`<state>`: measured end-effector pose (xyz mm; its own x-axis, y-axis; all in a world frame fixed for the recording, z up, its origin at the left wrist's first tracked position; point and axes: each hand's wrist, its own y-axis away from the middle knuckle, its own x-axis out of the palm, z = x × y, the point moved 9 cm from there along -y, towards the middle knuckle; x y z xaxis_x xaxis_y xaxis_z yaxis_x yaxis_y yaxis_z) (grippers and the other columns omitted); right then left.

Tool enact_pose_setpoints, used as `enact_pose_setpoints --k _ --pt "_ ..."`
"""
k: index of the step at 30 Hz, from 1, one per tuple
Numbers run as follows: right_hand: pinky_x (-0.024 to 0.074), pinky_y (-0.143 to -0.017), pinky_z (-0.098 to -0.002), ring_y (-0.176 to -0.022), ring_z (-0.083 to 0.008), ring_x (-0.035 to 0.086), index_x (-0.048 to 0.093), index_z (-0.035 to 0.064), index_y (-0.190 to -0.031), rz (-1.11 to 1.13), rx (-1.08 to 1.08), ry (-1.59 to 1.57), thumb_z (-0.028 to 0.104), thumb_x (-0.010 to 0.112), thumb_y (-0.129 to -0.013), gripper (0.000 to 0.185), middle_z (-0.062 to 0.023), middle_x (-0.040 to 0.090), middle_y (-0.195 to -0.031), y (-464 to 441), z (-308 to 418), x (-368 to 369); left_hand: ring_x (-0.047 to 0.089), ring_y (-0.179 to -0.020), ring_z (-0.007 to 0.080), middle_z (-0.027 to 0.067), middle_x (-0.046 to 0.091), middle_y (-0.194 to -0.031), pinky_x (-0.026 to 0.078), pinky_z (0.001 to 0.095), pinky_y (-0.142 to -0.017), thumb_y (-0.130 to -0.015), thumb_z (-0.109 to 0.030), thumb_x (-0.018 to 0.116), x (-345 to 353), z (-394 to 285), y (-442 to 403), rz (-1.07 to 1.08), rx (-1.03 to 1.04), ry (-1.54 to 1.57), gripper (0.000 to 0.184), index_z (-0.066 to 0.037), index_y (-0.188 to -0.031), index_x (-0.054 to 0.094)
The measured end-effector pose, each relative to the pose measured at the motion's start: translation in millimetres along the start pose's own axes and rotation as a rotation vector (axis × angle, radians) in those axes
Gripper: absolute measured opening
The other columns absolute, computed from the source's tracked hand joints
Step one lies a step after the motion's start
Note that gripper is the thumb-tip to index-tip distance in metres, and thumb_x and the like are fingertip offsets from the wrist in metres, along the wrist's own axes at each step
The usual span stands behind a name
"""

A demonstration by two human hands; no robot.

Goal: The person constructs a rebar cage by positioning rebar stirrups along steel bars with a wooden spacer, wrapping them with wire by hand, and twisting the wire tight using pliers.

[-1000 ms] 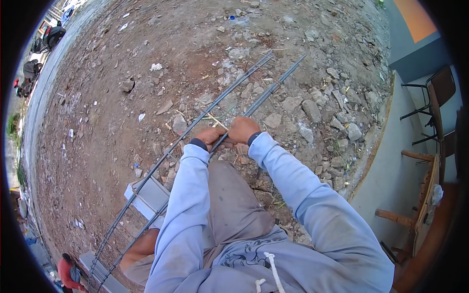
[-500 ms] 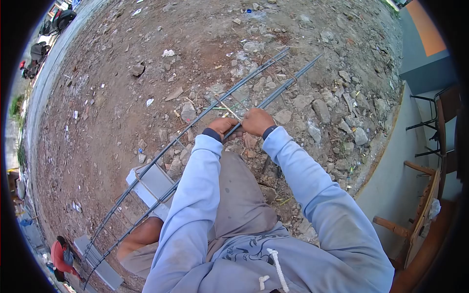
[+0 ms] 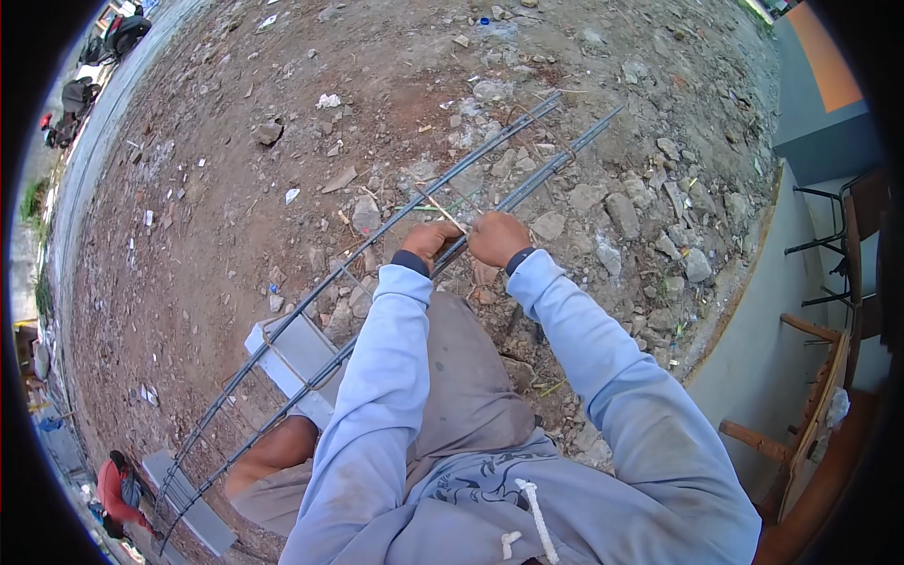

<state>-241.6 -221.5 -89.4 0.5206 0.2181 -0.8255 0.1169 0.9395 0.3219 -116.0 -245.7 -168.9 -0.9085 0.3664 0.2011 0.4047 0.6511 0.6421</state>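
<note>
A long, narrow rebar cage [image 3: 320, 287] of dark steel bars with thin square stirrups runs diagonally across the view. Both hands meet at its near bars, where a lighter stirrup rod [image 3: 441, 208] joins them. My left hand [image 3: 428, 243] is closed around this joint, its fingertips partly hidden behind the bar. Right beside it, my right hand [image 3: 499, 238] is closed in a fist-like pinch on top of the bars. Whatever small thing lies between its fingers is hidden. The far bar ends [image 3: 612, 115] stick out at upper right.
Pale blocks [image 3: 297, 358] lie under the cage, another [image 3: 193, 504] at its lower left end. Rubble [image 3: 621, 215] covers the ground ahead and right. Chairs and a wooden frame [image 3: 800, 414] stand at right. Another person [image 3: 121, 494] is at lower left; motorbikes [image 3: 80, 99] stand at upper left.
Both hands stay at the same joint of the cage, with only a slight shift of the fingers and left wrist. The whole view has moved very slightly.
</note>
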Motion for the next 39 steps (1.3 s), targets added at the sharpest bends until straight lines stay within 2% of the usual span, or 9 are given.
enact_pose_setpoints --k 3,11,17,21,25,28,29,32,39 --pt "0.0513 -0.078 -0.046 -0.083 -0.0395 0.064 0.069 0.0009 -0.082 -0.023 0.079 0.002 0.02 0.056 -0.073 0.025 -0.0247 0.065 -0.085 12 4 -9 0.063 -0.077 0.0174 0.0083 0.067 -0.082 0.052 0.0279 -0.068 -0.079 0.0 0.061 9 9 -1 0.009 -0.219 0.142 0.005 -0.002 -0.082 0.065" --pt "0.0523 -0.078 -0.0448 -0.084 -0.0385 0.066 0.07 0.0011 -0.083 -0.04 0.12 0.042 0.02 0.059 -0.073 0.024 -0.0244 0.066 -0.087 21 18 -19 0.064 -0.079 0.0171 0.0095 0.066 -0.086 0.053 0.0279 -0.069 -0.079 -0.002 0.063 -4 15 -6 -0.107 -0.188 0.223 0.004 -0.002 -0.083 0.065" --pt "0.0522 -0.078 -0.0451 -0.087 -0.0377 0.065 0.07 0.0018 -0.082 -0.034 0.145 0.018 0.02 0.06 -0.074 0.023 -0.0232 0.067 -0.089 29 16 -21 0.064 -0.069 0.018 0.01 0.069 -0.081 0.05 0.0274 -0.064 -0.076 -0.008 0.067 -10 3 4 -0.108 0.103 0.14 0.013 0.003 -0.084 0.068" --pt "0.0522 -0.079 -0.0444 -0.088 -0.0363 0.065 0.07 0.0033 -0.083 -0.028 0.135 0.011 0.022 0.062 -0.074 0.022 -0.0217 0.067 -0.09 28 17 -20 0.062 -0.072 0.0142 0.009 0.068 -0.082 0.05 0.0261 -0.069 -0.077 -0.007 0.067 -7 -16 30 -0.224 0.224 -0.007 0.013 0.003 -0.085 0.069" --pt "0.0526 -0.077 -0.0441 -0.088 -0.035 0.066 0.071 0.0042 -0.084 -0.04 0.124 -0.004 0.023 0.062 -0.074 0.022 -0.0212 0.067 -0.09 27 13 -16 0.064 -0.077 0.0174 0.0083 0.069 -0.082 0.05 0.0298 -0.072 -0.079 -0.012 0.067 3 -41 72 -0.49 0.455 -0.451 0.014 -0.003 -0.089 0.071" --pt "0.053 -0.075 -0.0439 -0.086 -0.0351 0.066 0.07 0.0048 -0.082 -0.097 0.079 -0.005 0.022 0.062 -0.075 0.02 -0.0213 0.067 -0.086 35 18 -24 0.067 -0.081 0.0263 0.0128 0.07 -0.09 0.051 0.0337 -0.073 -0.078 -0.022 0.068 18 -48 97 -0.561 0.649 -0.622 0.024 -0.006 -0.095 0.071" --pt "0.0529 -0.074 -0.0442 -0.085 -0.0353 0.066 0.069 0.0047 -0.082 -0.115 0.064 -0.007 0.021 0.062 -0.075 0.019 -0.0212 0.067 -0.085 37 18 -24 0.064 -0.097 0.0288 0.0121 0.067 -0.101 0.05 0.0362 -0.082 -0.08 -0.011 0.063 26 -47 100 -0.542 0.662 -0.732 0.023 -0.009 -0.102 0.07" --pt "0.0525 -0.073 -0.0451 -0.083 -0.0362 0.066 0.065 0.0039 -0.081 -0.158 0.014 -0.011 0.019 0.061 -0.075 0.017 -0.0212 0.066 -0.083 43 15 -19 0.062 -0.102 0.0304 0.0126 0.063 -0.113 0.05 0.0366 -0.084 -0.083 -0.009 0.058 45 -49 115 -0.443 0.91 -0.927 0.032 -0.01 -0.114 0.064" --pt "0.0515 -0.071 -0.0475 -0.079 -0.0377 0.064 0.059 -0.0013 -0.086 -0.1 -0.3 0.007 0.012 0.057 -0.073 0.018 -0.0226 0.065 -0.082 49 19 -20 0.06 -0.105 0.0305 0.0117 0.059 -0.121 0.05 0.0371 -0.085 -0.085 -0.007 0.056 51 -50 119 -0.353 0.871 -1.032 0.04 -0.015 -0.124 0.058"
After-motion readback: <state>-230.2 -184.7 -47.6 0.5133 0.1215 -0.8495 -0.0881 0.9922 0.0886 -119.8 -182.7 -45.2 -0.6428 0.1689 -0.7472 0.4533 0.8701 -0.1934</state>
